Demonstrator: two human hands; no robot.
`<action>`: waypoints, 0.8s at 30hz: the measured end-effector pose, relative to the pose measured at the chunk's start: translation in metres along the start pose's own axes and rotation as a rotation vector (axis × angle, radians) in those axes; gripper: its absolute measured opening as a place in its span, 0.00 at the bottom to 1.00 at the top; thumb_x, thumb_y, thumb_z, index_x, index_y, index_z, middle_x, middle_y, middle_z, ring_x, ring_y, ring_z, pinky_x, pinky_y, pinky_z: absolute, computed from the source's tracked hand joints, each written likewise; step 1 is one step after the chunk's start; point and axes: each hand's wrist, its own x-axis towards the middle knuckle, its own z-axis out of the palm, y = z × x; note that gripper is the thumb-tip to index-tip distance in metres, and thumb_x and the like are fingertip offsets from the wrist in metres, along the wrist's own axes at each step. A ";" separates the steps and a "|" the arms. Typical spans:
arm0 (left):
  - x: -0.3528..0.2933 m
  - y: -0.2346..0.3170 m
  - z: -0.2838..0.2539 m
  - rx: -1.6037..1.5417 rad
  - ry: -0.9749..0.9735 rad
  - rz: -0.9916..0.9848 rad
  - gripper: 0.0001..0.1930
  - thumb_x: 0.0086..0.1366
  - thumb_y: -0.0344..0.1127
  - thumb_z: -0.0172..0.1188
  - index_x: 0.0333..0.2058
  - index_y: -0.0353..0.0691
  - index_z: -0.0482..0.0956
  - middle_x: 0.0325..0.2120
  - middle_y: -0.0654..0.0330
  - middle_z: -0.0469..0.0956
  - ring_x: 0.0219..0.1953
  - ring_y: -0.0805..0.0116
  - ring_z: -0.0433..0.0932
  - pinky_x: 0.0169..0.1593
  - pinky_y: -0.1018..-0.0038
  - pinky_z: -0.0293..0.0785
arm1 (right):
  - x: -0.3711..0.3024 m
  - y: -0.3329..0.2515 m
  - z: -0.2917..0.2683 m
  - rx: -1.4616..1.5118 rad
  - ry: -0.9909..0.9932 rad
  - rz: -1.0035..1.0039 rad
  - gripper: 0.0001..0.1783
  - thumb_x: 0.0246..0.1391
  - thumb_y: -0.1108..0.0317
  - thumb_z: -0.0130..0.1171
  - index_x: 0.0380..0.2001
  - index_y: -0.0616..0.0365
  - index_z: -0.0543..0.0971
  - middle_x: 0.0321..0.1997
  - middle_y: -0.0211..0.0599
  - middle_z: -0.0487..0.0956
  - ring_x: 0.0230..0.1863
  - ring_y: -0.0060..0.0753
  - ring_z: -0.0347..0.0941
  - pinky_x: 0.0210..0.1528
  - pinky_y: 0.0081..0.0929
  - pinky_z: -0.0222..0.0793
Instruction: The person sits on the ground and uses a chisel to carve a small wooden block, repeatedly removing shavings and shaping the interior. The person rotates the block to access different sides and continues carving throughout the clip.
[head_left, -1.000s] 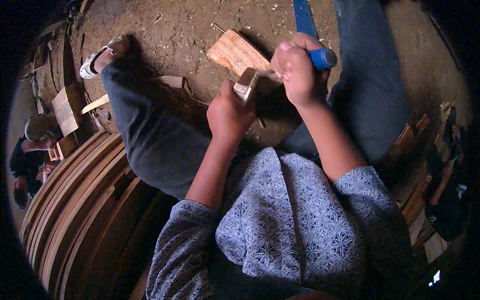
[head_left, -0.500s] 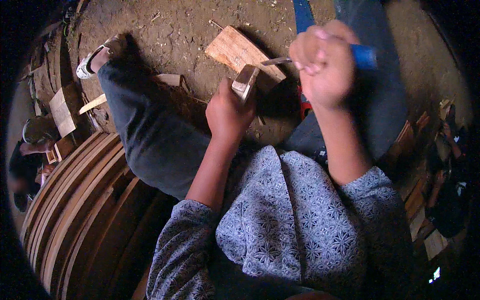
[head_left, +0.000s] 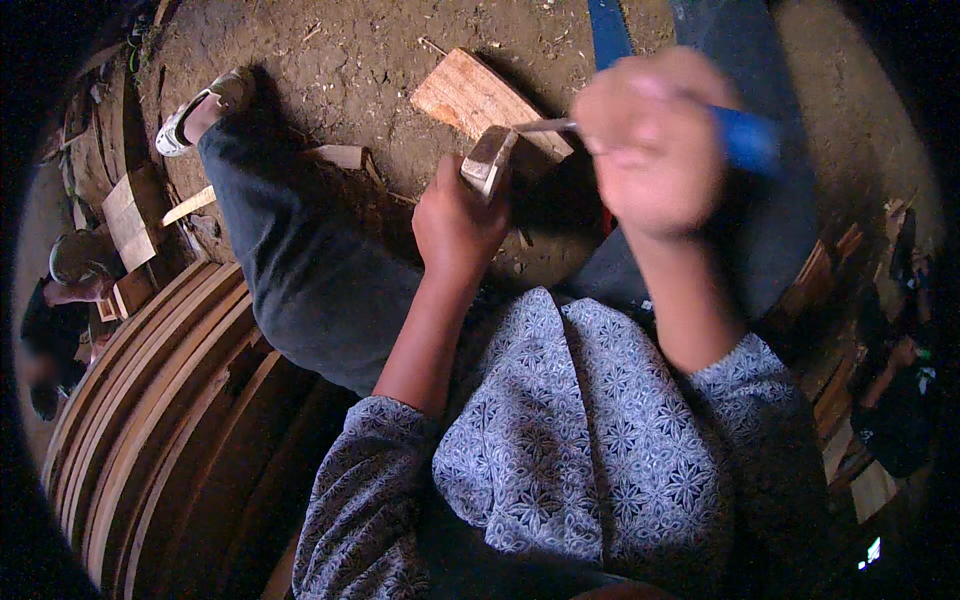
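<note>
My left hand [head_left: 460, 225] is closed around a small wooden block [head_left: 487, 160], its end sticking up past my fingers. My right hand [head_left: 660, 150], smeared by motion, grips a tool with a blue handle [head_left: 748, 140] and a thin metal shaft [head_left: 545, 126]. The shaft points left, and its tip lies at the upper right edge of the block. Whether it touches or only overlaps the block in view, I cannot tell. The exact kind of tool is unclear. Beyond the block, a reddish-brown board [head_left: 480, 92] lies on the dirt floor.
Curved wooden pieces [head_left: 150, 400] are stacked at my left. A blue strip [head_left: 608, 35] lies near my right leg [head_left: 740, 60]. Wood scraps [head_left: 830, 400] are on the right. Other people sit at the far left [head_left: 60, 320] and far right [head_left: 895, 410].
My right hand has shifted slightly right, and the blue handle has swung outward and a little nearer. The shaft's tip is closer to the block. My left hand stays nearly still.
</note>
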 end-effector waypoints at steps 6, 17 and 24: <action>0.002 0.009 -0.004 0.018 -0.016 -0.044 0.21 0.50 0.46 0.68 0.33 0.38 0.71 0.24 0.43 0.78 0.30 0.41 0.78 0.33 0.52 0.73 | 0.001 0.015 -0.002 0.009 0.008 0.037 0.16 0.53 0.71 0.49 0.15 0.49 0.58 0.08 0.24 0.54 0.10 0.20 0.49 0.16 0.23 0.49; 0.000 0.008 -0.005 0.032 -0.031 -0.043 0.21 0.51 0.46 0.67 0.35 0.39 0.70 0.24 0.44 0.78 0.30 0.40 0.77 0.33 0.51 0.72 | 0.004 0.039 -0.007 -0.258 0.051 -0.011 0.16 0.52 0.64 0.56 0.14 0.57 0.68 0.12 0.27 0.68 0.16 0.22 0.64 0.20 0.25 0.58; -0.001 -0.002 -0.002 0.024 -0.031 -0.043 0.21 0.51 0.46 0.67 0.35 0.39 0.70 0.24 0.43 0.78 0.30 0.40 0.77 0.33 0.52 0.73 | 0.004 -0.028 0.007 0.016 -0.089 -0.123 0.10 0.53 0.68 0.46 0.19 0.53 0.62 0.09 0.27 0.56 0.11 0.22 0.50 0.17 0.23 0.51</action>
